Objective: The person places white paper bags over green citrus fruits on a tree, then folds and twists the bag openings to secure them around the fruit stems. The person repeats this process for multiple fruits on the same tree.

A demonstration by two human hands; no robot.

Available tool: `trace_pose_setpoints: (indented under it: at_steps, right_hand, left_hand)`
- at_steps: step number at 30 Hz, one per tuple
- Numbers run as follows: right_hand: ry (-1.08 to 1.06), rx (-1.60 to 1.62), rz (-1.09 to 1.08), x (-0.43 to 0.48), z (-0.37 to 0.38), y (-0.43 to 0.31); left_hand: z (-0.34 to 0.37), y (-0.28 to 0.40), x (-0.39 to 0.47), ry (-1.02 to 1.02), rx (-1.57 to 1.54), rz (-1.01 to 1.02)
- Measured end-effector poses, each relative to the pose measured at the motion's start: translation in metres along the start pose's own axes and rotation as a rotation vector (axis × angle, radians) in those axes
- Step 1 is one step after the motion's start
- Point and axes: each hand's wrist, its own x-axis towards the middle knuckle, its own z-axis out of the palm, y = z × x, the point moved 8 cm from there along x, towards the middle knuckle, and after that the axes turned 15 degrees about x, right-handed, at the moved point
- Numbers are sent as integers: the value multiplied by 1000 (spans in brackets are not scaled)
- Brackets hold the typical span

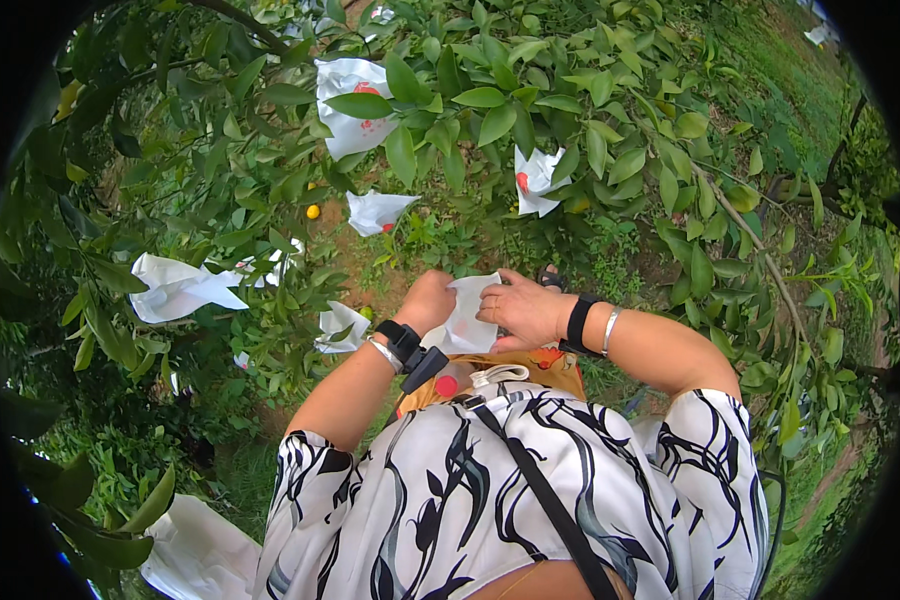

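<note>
Before my waist, a white paper fruit bag (474, 311) is stretched between my two hands. My left hand (426, 301) is closed around the bag's left edge, back of the hand turned up. On the other side my right hand (529, 309) grips the right edge, its fingers lying over the paper and the thumb lower down. A faint reddish print shows through the bag's lower part. Whether anything is inside the bag cannot be seen. Just below it, an orange-yellow apron or pouch (566, 373) at my waist holds something with a red cap (446, 386).
Leafy citrus branches (487, 105) arch ahead and to both sides. White paper bags hang among them, including a red-printed one (345, 112), a crumpled one (540, 181) and one at left (184, 289). A bare branch (750, 232) slopes down at right. A yellow fruit (313, 211) shows beyond.
</note>
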Motion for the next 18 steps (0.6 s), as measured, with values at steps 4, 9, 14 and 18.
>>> trace_pose_setpoints:
  at_steps: [4, 9, 14, 18]
  right_hand:
    - [-20, 1, 32, -18, 7, 18]
    - [-61, -65, 164, -33, 3, 38]
    - [-116, -80, 461, -68, -13, 72]
    - [-54, -112, 661, -94, -34, 103]
  left_hand:
    - [5, 12, 9, -75, -47, -4]
    - [-11, 54, 26, -18, -122, 43]
    - [-59, 129, 68, 414, 71, 378]
    - [-14, 200, 73, 428, 559, 948]
